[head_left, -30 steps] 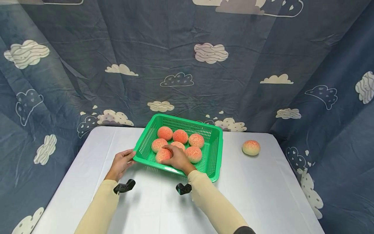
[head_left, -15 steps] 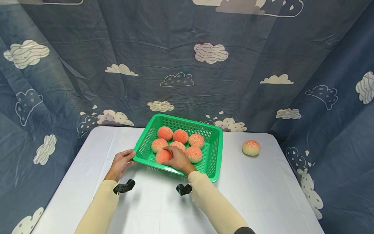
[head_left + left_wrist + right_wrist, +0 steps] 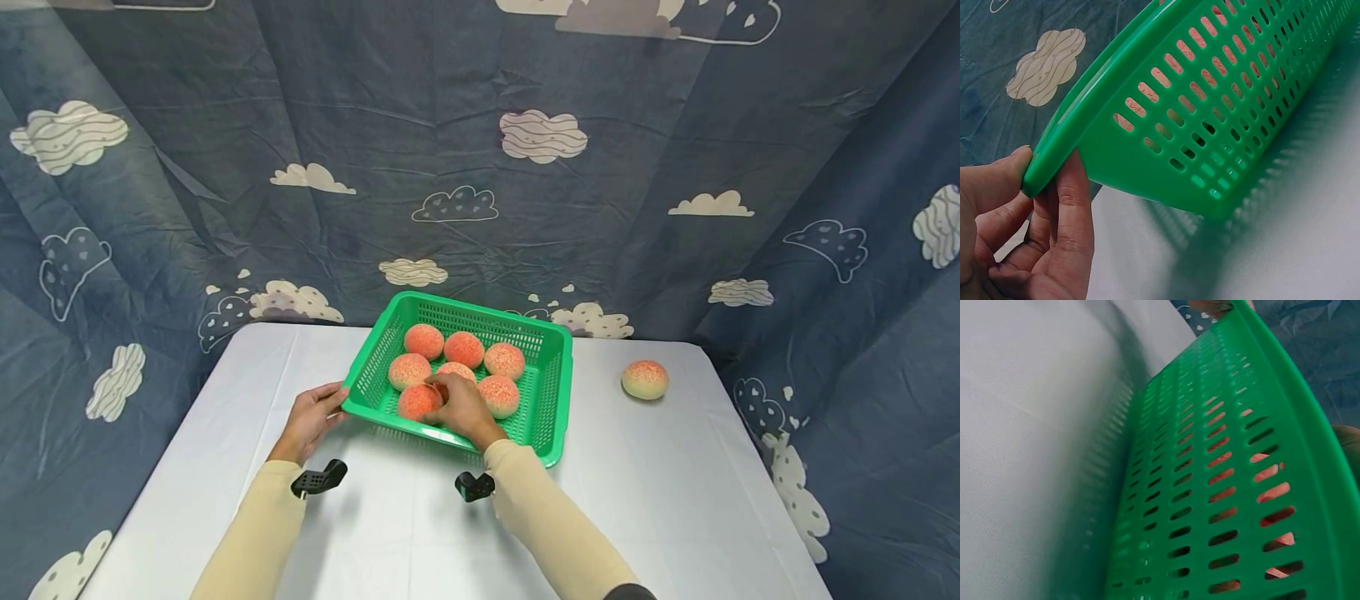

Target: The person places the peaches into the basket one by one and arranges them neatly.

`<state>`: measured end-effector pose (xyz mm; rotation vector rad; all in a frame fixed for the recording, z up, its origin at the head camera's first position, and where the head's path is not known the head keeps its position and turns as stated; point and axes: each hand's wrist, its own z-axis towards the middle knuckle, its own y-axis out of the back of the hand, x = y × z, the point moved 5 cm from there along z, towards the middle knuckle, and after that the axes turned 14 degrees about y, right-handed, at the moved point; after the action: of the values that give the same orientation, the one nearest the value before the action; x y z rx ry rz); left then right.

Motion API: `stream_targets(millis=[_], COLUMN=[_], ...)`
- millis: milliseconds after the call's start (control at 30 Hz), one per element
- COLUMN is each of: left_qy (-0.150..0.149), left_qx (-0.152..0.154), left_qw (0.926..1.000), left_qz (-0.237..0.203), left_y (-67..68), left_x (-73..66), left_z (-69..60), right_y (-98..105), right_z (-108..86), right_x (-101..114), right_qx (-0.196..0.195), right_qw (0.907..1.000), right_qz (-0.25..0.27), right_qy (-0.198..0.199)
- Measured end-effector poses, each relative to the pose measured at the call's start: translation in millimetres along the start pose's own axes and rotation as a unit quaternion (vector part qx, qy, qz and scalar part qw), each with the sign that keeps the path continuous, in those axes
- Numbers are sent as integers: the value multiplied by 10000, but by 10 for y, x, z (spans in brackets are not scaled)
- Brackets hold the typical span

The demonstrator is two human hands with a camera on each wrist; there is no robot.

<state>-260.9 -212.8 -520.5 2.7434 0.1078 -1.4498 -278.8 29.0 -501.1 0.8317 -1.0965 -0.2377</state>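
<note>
A green plastic basket [image 3: 555, 400] with slotted walls stands at a slant on the table and contains several round buns with speckled pink-orange tops. My left hand [image 3: 311, 417] grips its left front corner; in the left wrist view the thumb [image 3: 1007, 172] lies over the rim and the fingers sit beneath. Inside the basket, my right hand [image 3: 465, 408] has thumb and fingers at the right side of the front-left bun [image 3: 417, 402]. Another bun [image 3: 455, 372] is partly covered by that hand. The basket wall [image 3: 1222, 469] hides most of the right hand in the right wrist view.
One more bun [image 3: 645, 380], with a pale base, lies on the white-covered table [image 3: 675, 500] to the right of the basket. A dark blue cloth [image 3: 465, 125] with cloud prints hangs behind and at the sides.
My right hand's fingers have drawn back slightly to the right over the front-left bun, so more of its top shows. The bun has shifted a little left. Left hand and basket stay put.
</note>
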Motion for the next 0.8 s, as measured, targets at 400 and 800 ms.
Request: stream_targets(millis=[400,800], left_qy=[70,86], left_qx=[-41,23], left_qw=[10000,10000], left_qz=[-24,-44], left_y=[6,-16], left_x=[-1,5], left_z=[9,-12], right_y=[154,437], right_z=[-102,-220], right_x=[-72,-171], right_qx=[-126,-562], right_qw=[9976,9932], right_qz=[683,1013], right_qy=[75,107])
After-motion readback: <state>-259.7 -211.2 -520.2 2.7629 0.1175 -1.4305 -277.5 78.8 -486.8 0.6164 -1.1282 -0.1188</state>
